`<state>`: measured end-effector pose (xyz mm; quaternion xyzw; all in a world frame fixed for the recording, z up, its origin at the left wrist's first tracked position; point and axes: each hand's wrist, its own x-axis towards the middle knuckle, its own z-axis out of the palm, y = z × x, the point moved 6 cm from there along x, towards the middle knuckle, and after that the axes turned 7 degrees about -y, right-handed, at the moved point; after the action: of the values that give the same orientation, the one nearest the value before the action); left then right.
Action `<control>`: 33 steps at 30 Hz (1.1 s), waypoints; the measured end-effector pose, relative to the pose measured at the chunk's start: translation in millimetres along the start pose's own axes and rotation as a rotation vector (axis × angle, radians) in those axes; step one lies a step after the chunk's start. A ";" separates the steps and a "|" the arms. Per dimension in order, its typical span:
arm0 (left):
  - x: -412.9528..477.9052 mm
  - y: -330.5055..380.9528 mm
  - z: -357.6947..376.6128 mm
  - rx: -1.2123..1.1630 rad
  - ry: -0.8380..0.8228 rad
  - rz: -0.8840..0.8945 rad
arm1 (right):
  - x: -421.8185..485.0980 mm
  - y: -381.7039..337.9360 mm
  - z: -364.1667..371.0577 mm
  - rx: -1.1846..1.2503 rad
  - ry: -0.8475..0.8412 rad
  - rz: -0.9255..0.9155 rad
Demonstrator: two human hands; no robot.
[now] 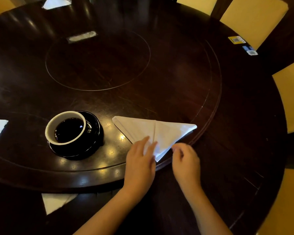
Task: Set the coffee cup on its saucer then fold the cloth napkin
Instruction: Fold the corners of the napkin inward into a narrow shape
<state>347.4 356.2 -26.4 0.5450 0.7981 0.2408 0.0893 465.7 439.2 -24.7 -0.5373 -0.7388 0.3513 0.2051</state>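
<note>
1. Lying on the dark round wooden worktop [176, 73], just right of the cup, is one white cloth napkin [161, 133]. It is folded to a triangle with a centre crease. Its long edge is on the far side and runs left to right, and its apex points back toward the person.
2. Left hand [139, 160]: fingers straight, laid flat on the napkin's near-left part, pressing rather than gripping.
3. Right hand [185, 160]: fingers curled at the napkin's near-right edge. Blur prevents telling whether they pinch the cloth or hold nothing.
4. Governing relation, as judged: the hands flank the crease at the apex, and the right hand is nearer the free right corner.
5. White-rimmed black coffee cup [66, 128]: upright on its glossy black saucer [96, 126]. That step appears done.
6. Obscured: the napkin's near-left edge is under the left hand, the cloth's layers are indistinct, no cup handle is visible, and the cup's dark interior may be liquid or glaze.
</note>
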 end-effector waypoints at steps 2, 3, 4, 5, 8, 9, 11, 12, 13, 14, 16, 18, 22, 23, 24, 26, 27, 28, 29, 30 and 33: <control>-3.2 5.6 11.2 0.144 -0.065 0.137 | 15.9 -15.3 -6.8 -0.044 -0.010 -0.125; -3.1 4.7 14.5 0.169 -0.078 0.165 | 24.2 -23.8 1.4 -0.061 -0.120 -0.202; -2.0 4.5 15.4 0.179 -0.086 0.187 | 30.1 -31.6 15.6 -0.132 -0.274 -0.291; -0.9 4.1 15.9 0.188 -0.082 0.210 | 32.5 -36.8 31.8 -0.270 -0.426 -0.388; 2.1 3.8 14.3 0.228 -0.053 0.252 | 37.8 -25.1 57.8 -0.641 -0.642 -0.573; 2.0 2.1 15.2 0.226 -0.047 0.257 | 41.9 -18.7 56.9 -0.682 -0.635 -0.591; 0.4 -1.4 17.8 0.208 -0.034 0.264 | 50.2 -3.7 48.8 -0.719 -0.612 -0.598; 0.0 -3.0 19.0 0.200 -0.032 0.266 | 53.0 3.2 42.6 -0.710 -0.611 -0.591; -0.4 -3.6 19.8 0.199 -0.031 0.265 | 55.7 9.9 36.1 -0.698 -0.609 -0.578; -1.0 -3.4 19.8 0.202 -0.030 0.263 | 59.4 17.5 30.2 -0.702 -0.600 -0.566; -1.9 -2.2 18.9 0.194 -0.025 0.261 | 69.7 30.9 17.4 -0.741 -0.515 -0.545; -2.4 -1.2 18.4 0.178 -0.024 0.261 | 82.2 38.9 2.4 -0.782 -0.411 -0.478; -4.2 -1.2 19.2 0.156 0.002 0.259 | 98.5 30.3 -10.4 -0.697 -0.351 -0.379; -5.3 -1.7 19.3 0.148 0.015 0.260 | 97.7 22.9 -8.3 -0.643 -0.354 -0.402; -6.3 -2.4 19.4 0.135 0.024 0.262 | 95.7 15.8 -5.3 -0.604 -0.354 -0.432; -6.7 -4.0 19.4 0.123 0.028 0.255 | 93.6 7.4 -2.3 -0.549 -0.337 -0.435; -5.8 -4.4 19.0 0.123 0.031 0.254 | 94.2 6.7 -3.9 -0.505 -0.330 -0.389; -4.2 -4.4 17.8 0.122 0.041 0.260 | 95.3 9.2 -7.0 -0.451 -0.340 -0.319; -2.2 -4.3 16.0 0.118 0.056 0.272 | 95.8 14.3 -10.4 -0.396 -0.365 -0.235; -0.2 -5.2 14.3 0.111 0.067 0.279 | 94.2 20.9 -13.9 -0.350 -0.399 -0.144; 2.8 -13.9 7.4 0.069 0.085 0.280 | 72.4 41.9 -20.4 -0.209 -0.543 0.067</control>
<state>337.8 356.8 -39.2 0.6431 0.7252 0.2460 0.0021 482.3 520.6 -47.4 -0.4661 -0.7806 0.4107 -0.0685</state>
